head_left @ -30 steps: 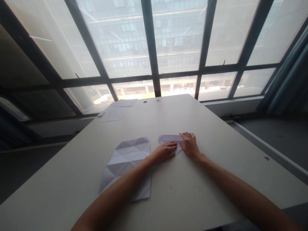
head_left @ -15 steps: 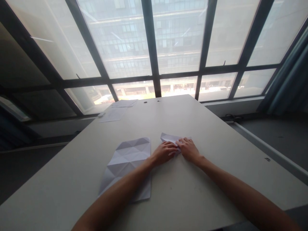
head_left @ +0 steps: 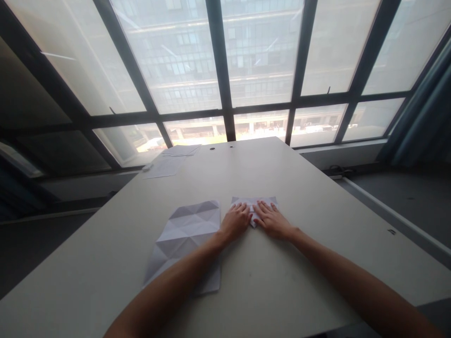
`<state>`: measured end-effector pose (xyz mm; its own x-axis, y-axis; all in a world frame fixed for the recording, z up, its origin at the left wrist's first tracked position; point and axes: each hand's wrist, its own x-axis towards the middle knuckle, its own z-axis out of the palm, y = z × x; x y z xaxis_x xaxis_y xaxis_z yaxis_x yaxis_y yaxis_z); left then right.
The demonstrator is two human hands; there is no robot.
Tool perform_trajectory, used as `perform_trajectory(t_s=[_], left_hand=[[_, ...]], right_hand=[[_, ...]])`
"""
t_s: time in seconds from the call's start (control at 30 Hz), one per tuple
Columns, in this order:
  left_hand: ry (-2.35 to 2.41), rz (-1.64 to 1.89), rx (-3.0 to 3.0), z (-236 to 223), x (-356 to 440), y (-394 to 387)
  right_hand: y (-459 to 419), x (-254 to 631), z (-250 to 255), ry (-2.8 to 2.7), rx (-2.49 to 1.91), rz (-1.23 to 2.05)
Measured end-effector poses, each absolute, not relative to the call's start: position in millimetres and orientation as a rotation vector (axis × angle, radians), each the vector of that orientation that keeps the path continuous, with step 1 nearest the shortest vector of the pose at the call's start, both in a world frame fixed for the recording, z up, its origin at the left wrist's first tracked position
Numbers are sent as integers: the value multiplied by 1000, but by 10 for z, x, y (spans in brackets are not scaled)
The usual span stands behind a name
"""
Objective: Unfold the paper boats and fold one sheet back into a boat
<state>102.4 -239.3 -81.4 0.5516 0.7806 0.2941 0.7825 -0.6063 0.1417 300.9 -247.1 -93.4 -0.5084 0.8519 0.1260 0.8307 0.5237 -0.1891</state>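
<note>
A small folded sheet of white paper (head_left: 253,201) lies on the table, its lower point showing between my hands. My left hand (head_left: 237,219) rests flat on its left half, fingers stretched forward. On the right half my right hand (head_left: 270,218) lies flat too, with the fingers spread a little. Both palms hide much of the folds. Left of my hands is a larger creased sheet of paper (head_left: 192,230), marked with crossing fold lines; my left forearm covers part of it.
The white table (head_left: 299,272) stretches away towards a large framed window (head_left: 260,56). Several loose paper sheets (head_left: 165,166) lie at its far left corner. A blue-grey curtain (head_left: 416,112) hangs at the right.
My fingers have gone from gripping the small paper's middle to lying flat on it. The hands have moved slightly apart, and the paper now lies flatter and straighter.
</note>
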Motion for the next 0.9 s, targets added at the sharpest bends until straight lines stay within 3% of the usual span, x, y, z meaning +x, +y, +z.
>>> perform_trajectory(t_s=[0.2,0.9], left_hand=[[-1306,-368,-2975,-938,971,-2281],[-1702,-276,-2764,-917,925,-2272]], right_hand=[[-2449,3009,-945,-2558,-1360,220],[-2309,3094,-1002,-2399,-1657,201]])
